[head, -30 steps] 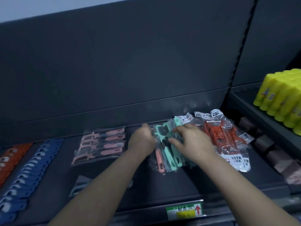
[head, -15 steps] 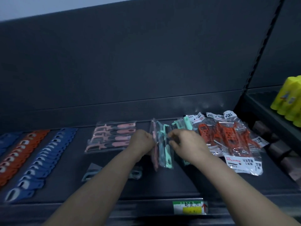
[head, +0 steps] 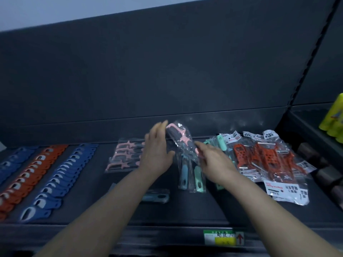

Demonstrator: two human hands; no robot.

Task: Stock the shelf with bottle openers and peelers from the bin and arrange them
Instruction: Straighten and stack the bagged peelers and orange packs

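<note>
- We see the dark shelf (head: 213, 210) running across the whole view, its back panel rising at 12 o'clock.
- Bottle openers (head: 61, 175) lie in overlapping rows of blue and orange at 9 o'clock from the hands.
- Bagged orange peelers (head: 267, 160) lie fanned out at 3 o'clock from the hands.
- Our left hand (head: 156, 153) is spread, fingers straight and laid flat against the left side of a pink peeler packet (head: 179, 135).
- Our right hand (head: 216, 161) pinches the lower end of that packet, which is tilted up off the shelf, its head toward 11 o'clock.
- A flat stack of pink peelers (head: 126, 156) lies just at 9 o'clock from the left hand, partly hidden by it.
- Teal and blue peelers (head: 191, 175) in clear bags lie between the two wrists, handles toward 6 o'clock.
- One blue peeler (head: 156, 197) lies alone at 6 o'clock, beside the left forearm.
- Yellow bottles (head: 334, 119) stand on the next shelf, far out at 3 o'clock.
- A green and yellow price label (head: 222, 237) is on the front rail at 6 o'clock.
</note>
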